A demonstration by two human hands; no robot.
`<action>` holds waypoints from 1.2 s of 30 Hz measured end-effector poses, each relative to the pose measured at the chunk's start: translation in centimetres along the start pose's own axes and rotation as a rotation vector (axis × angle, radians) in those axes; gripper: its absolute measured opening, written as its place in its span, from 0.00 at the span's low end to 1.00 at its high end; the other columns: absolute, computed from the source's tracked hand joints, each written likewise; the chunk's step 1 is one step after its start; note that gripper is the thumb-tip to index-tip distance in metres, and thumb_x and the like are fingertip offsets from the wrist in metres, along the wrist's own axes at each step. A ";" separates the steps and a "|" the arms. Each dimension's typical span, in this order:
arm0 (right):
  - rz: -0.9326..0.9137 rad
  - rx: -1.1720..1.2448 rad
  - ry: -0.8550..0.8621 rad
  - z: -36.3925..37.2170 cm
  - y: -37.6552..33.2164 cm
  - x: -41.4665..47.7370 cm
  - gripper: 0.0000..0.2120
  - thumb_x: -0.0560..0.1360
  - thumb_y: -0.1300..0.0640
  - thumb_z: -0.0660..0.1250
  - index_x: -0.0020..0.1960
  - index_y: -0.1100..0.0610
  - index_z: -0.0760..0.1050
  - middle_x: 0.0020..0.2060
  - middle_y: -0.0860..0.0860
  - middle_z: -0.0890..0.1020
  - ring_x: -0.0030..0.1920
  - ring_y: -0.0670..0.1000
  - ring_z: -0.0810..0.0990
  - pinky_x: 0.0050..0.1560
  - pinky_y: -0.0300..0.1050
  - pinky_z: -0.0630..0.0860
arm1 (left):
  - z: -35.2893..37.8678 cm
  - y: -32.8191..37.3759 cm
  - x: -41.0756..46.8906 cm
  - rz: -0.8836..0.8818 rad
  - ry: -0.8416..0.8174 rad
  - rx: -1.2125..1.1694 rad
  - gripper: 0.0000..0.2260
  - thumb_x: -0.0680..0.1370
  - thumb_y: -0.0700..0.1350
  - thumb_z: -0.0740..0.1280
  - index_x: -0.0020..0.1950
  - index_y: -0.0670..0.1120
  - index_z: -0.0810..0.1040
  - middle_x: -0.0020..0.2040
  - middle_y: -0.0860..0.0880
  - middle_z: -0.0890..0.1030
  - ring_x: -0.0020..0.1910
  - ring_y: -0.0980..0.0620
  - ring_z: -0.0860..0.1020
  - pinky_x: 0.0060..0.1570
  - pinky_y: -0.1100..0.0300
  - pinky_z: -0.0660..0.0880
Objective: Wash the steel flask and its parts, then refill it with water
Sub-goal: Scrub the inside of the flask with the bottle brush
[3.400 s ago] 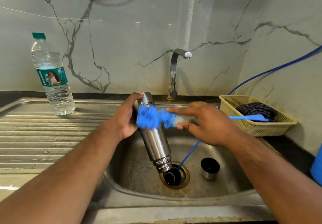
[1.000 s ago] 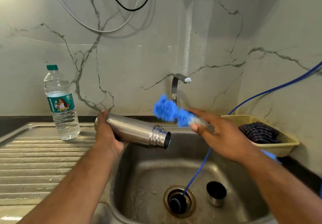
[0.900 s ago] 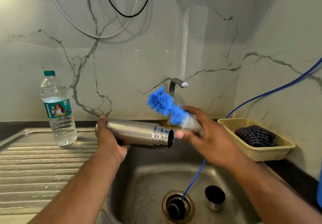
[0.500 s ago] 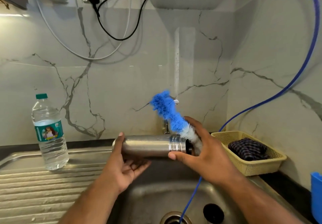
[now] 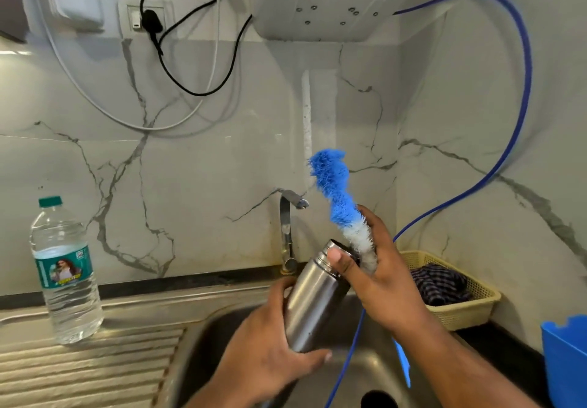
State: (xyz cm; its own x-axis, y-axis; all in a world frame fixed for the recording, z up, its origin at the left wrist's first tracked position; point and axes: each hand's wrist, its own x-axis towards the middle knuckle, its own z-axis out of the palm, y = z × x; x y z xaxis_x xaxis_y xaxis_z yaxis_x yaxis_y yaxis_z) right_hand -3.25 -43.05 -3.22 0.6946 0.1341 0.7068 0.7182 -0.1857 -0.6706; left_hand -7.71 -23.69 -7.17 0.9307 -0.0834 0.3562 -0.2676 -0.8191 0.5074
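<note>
Seemingly between scrubs, the left grip [image 5: 263,353] wraps the lower body of the tilted steel flask [image 5: 317,299] over the sink [image 5: 197,344], while the right grip [image 5: 381,280] clutches the blue brush [image 5: 336,191] bristles-up beside its mouth; next, I judge, the bristles must turn down into that opening.

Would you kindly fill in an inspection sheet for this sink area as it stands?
Surface: steel sink with ribbed drainboard.
Job's things: steel flask, uncapped, tilted over the basin; bottle brush outside it, bristles up.
Clutter: water bottle upright on the drainboard; basket holding a checked cloth; blue tub at right.
Hands: left hand grips the flask's base; right hand holds the brush, thumb on the flask's neck.
Cables: black cable and white cable hang on the wall; blue hose loops down into the sink.
Surroundings: marble wall, tap, water purifier above.
</note>
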 end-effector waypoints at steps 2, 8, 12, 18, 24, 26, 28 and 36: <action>-0.053 -0.059 0.008 0.3 -0.5 -0.3 0.29 0.76 0.42 0.70 0.74 0.34 0.63 0.58 0.28 0.79 0.59 0.32 0.78 0.55 0.26 0.72 | 1.0 0.1 0.0 0.018 0.088 -0.109 0.47 0.60 0.71 0.76 0.72 0.69 0.54 0.58 0.64 0.78 0.54 0.63 0.80 0.57 0.64 0.76; -0.267 -0.635 -0.138 -0.9 0.0 0.1 0.24 0.76 0.23 0.46 0.71 0.20 0.58 0.54 0.34 0.69 0.50 0.37 0.75 0.42 0.37 0.76 | 0.7 -1.0 0.9 -0.179 0.274 -0.456 0.37 0.58 0.59 0.80 0.63 0.67 0.67 0.51 0.61 0.82 0.46 0.65 0.81 0.49 0.65 0.76; -0.241 -0.645 -0.107 -2.1 1.9 0.8 0.21 0.77 0.25 0.46 0.70 0.18 0.57 0.47 0.35 0.73 0.53 0.38 0.72 0.45 0.43 0.77 | -0.3 -2.0 1.3 -0.257 0.327 -0.618 0.30 0.64 0.52 0.83 0.58 0.61 0.71 0.48 0.56 0.83 0.41 0.65 0.81 0.39 0.69 0.75; -0.342 -0.636 -0.195 0.3 1.0 0.0 0.20 0.80 0.28 0.50 0.71 0.24 0.64 0.44 0.37 0.73 0.52 0.40 0.73 0.49 0.37 0.74 | 0.6 -1.2 1.1 -0.165 0.253 -0.640 0.24 0.66 0.49 0.83 0.57 0.57 0.78 0.48 0.63 0.85 0.48 0.65 0.82 0.45 0.71 0.75; -0.270 -0.555 -0.058 -2.3 2.9 0.9 0.18 0.79 0.31 0.55 0.69 0.24 0.67 0.41 0.42 0.77 0.50 0.43 0.74 0.52 0.45 0.75 | 0.3 -2.3 1.2 -0.265 0.159 -0.749 0.30 0.61 0.50 0.83 0.60 0.59 0.77 0.47 0.53 0.86 0.45 0.56 0.85 0.46 0.58 0.82; -0.293 -0.559 -0.057 -1.4 2.3 0.7 0.19 0.79 0.31 0.56 0.69 0.25 0.67 0.41 0.41 0.75 0.50 0.42 0.73 0.52 0.41 0.73 | 0.3 -2.1 1.2 -0.253 0.149 -0.770 0.33 0.58 0.52 0.83 0.61 0.58 0.77 0.48 0.52 0.85 0.47 0.55 0.85 0.47 0.58 0.82; -0.331 -0.601 -0.090 -0.2 1.6 0.2 0.19 0.80 0.31 0.57 0.70 0.26 0.67 0.41 0.39 0.73 0.49 0.42 0.72 0.51 0.35 0.70 | 0.6 -1.7 1.2 -0.228 0.136 -0.771 0.35 0.57 0.52 0.82 0.62 0.59 0.76 0.49 0.54 0.85 0.48 0.56 0.84 0.48 0.60 0.80; -0.297 -0.612 0.047 0.6 0.9 -0.7 0.22 0.77 0.33 0.65 0.70 0.33 0.73 0.40 0.40 0.73 0.43 0.43 0.74 0.37 0.43 0.76 | 0.4 -0.8 1.0 -0.285 0.148 -0.992 0.31 0.60 0.46 0.86 0.60 0.50 0.79 0.47 0.47 0.87 0.47 0.49 0.86 0.47 0.57 0.81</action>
State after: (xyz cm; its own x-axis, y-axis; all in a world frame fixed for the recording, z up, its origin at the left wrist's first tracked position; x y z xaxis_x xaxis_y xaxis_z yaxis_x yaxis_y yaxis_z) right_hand -3.09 -42.71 -4.44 0.4588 0.2244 0.8597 0.7160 -0.6664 -0.2082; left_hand -6.42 -23.35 -7.52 0.9697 0.1649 0.1803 -0.1896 0.0427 0.9809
